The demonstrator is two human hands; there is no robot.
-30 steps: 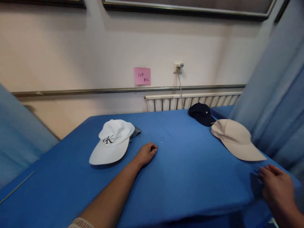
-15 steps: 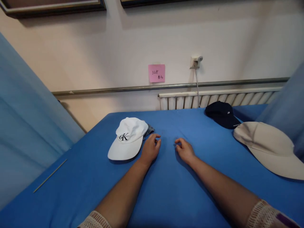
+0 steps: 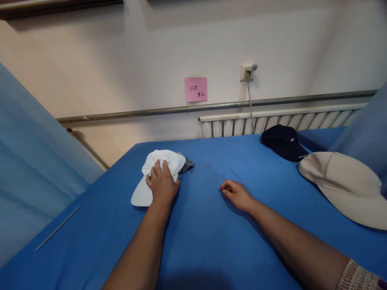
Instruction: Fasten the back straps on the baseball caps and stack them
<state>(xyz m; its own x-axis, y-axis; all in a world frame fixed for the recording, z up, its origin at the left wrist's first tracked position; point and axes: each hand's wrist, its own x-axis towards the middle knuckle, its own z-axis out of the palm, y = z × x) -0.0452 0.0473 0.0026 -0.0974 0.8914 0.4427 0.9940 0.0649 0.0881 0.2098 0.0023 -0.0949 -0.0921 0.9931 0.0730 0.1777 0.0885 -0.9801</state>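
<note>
My left hand [image 3: 163, 186] is over the white cap [image 3: 169, 162], its fingers spread across the front of the crown and covering most of the black logo. Whether it presses on the cloth or only hovers, I cannot tell. A dark grey piece [image 3: 187, 164] pokes out behind the white cap, mostly hidden. My right hand [image 3: 237, 195] rests low at the middle of the blue-covered table, loosely curled, with a small gap between thumb and forefinger and nothing visible in it. To its right lie a navy cap [image 3: 282, 141] and a beige cap [image 3: 347, 177].
A thin stick [image 3: 58, 228] lies on the blue cloth [image 3: 196, 233] at the left. Blue curtains [image 3: 39, 169] hang on both sides. Behind the table are a metal rail [image 3: 169, 110], a radiator [image 3: 281, 117], a socket with a plug [image 3: 248, 72] and a pink note [image 3: 196, 89].
My left hand has moved left, from beside the white cap to over its front, and its fingers have spread. My right hand stays in nearly the same place. The view has shifted slightly.
</note>
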